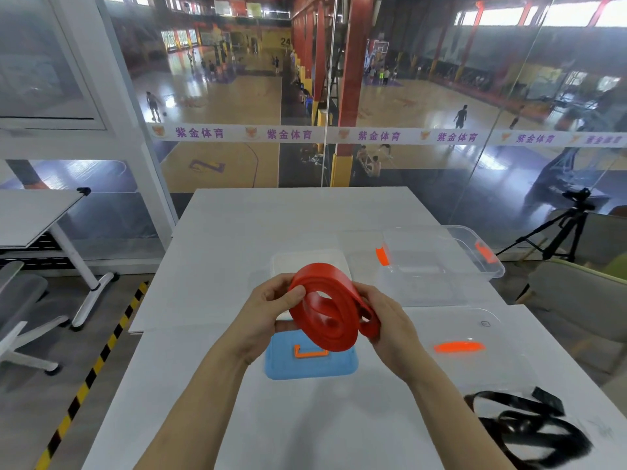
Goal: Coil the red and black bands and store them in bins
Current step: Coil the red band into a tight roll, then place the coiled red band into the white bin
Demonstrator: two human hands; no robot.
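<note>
White table (210, 385); wide red band (325, 313) in loose overlapping coils, left hand (268, 317), right hand (390, 320) grip pinching opposite edges.

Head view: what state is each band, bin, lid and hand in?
red band: coiled, held above the table
left hand: grips the band's left side
right hand: grips its right side
black band: loose, uncoiled, on the table
clear bin: open, looks empty
blue lid: off, flat on the table
clear lid: off, flat on the table
</note>
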